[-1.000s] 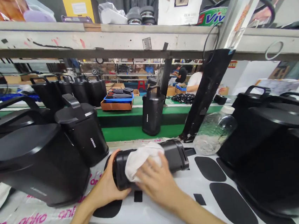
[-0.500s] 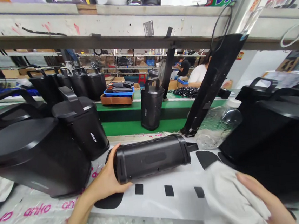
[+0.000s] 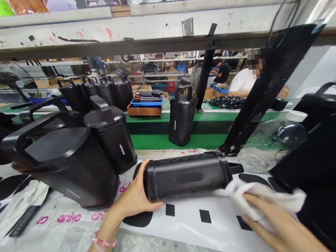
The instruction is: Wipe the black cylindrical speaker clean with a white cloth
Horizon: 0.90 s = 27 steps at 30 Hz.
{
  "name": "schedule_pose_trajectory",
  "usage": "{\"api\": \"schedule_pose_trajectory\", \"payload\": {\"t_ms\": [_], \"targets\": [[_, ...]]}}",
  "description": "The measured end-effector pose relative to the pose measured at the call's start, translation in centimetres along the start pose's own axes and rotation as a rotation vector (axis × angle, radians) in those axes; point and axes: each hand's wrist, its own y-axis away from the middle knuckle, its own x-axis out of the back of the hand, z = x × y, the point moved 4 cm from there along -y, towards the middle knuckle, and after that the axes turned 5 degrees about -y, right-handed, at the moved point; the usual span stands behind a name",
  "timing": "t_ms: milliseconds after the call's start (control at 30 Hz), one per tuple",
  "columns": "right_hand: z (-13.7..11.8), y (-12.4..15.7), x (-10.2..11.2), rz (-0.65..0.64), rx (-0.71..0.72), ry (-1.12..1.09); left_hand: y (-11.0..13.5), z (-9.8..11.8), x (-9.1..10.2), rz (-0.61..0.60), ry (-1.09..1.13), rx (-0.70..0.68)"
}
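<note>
Both hands are busy: my left hand (image 3: 134, 196) cups the left end of the speaker (image 3: 187, 176), fingers curled round it, likely to stop it rolling as it lies sideways on the bench (image 3: 189, 227). My right hand (image 3: 272, 223), fingers together, presses a cloth (image 3: 264, 198) by its other end.

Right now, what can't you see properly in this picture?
Head view:
- End of the lying speaker: covered by the left hand.
- Part of the right hand: under the white cloth.
- The black unit at right: cut off by the edge.
- Lettering on the upright speaker: too small.
</note>
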Motion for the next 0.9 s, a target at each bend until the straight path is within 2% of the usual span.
{"api": "schedule_pose_trajectory", "payload": {"t_ms": [67,133,233,300,333,367,400,433,467,533,633,767,900], "targets": [[0.2,0.9,-2.5,-0.104,0.088,0.106,0.0,0.0,0.0,0.003,-0.003,-0.004],[0.5,1.5,-3.5,-0.096,0.052,0.206,0.1,-0.1,0.0,0.009,-0.007,-0.004],[-0.7,1.4,-2.7,-0.051,-0.168,0.089,0.0,-0.2,0.0,0.014,-0.008,-0.002],[-3.4,0.3,-1.6,0.059,-0.246,-0.05,0.0,-0.2,0.0,0.012,-0.011,-0.009],[-5.4,-0.7,-1.3,0.145,-0.181,-0.097,0.0,-0.2,0.0,0.013,-0.014,-0.014],[-7.9,-1.8,-1.4,0.214,-0.008,-0.135,-0.1,-0.2,-0.1,0.014,-0.016,-0.018],[-10.6,-2.9,-2.0,0.23,0.233,-0.156,-0.1,-0.2,-0.1,0.014,-0.013,-0.021],[-13.1,-3.8,-3.1,0.208,0.474,-0.155,-0.1,-0.2,-0.1,0.015,-0.004,-0.027],[-14.8,-4.7,-4.7,0.13,0.601,-0.088,-0.1,-0.1,0.0,0.016,0.012,-0.038],[-16.9,-5.6,-7.6,0.065,0.751,0.037,-0.1,-0.1,0.1,0.016,0.055,-0.061],[-17.3,-5.2,-10.0,0.065,0.807,0.162,-0.2,-0.3,0.2,0.031,0.076,-0.085],[-16.9,-4.2,-9.8,0.029,0.855,0.154,-0.3,-0.5,0.2,0.071,0.082,-0.119],[-18.0,-6.0,-9.5,0.077,0.784,0.16,-0.3,-0.6,-0.1,0.054,0.16,-0.152]]}}
